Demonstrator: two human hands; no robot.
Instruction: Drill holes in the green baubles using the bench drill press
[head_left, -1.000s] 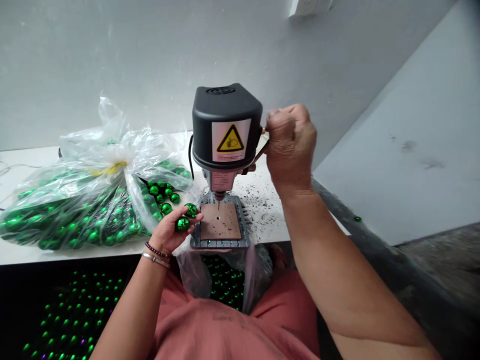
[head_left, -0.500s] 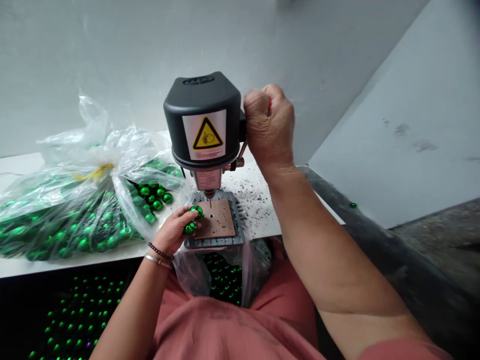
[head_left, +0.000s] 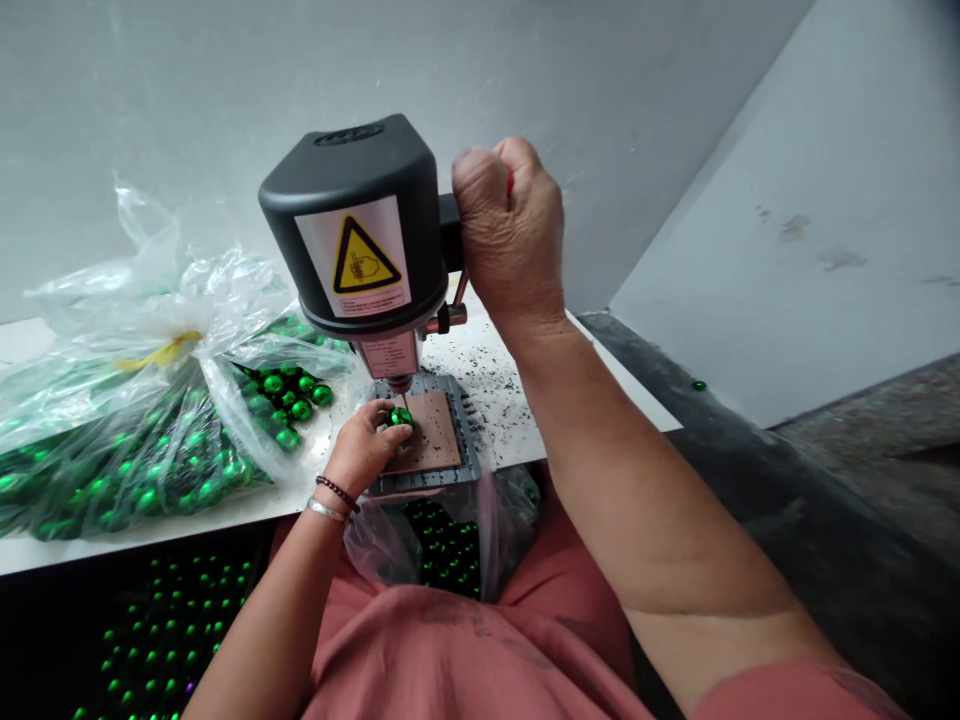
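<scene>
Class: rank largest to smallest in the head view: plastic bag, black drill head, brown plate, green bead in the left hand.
Plastic bag, black drill head (nearer the camera, so unsure), brown plate, green bead.

This is a small workshop: a bench drill press (head_left: pixel 352 230) stands on a white workbench (head_left: pixel 607 410) scattered with dark drilling shavings (head_left: pixel 487 385). A tied plastic bag (head_left: pixel 150 300) of shiny green beads (head_left: pixel 300 410) lies alongside, and more beads fill the dark space below (the grey wall (head_left: pixel 225 130) behind is bare).
</scene>
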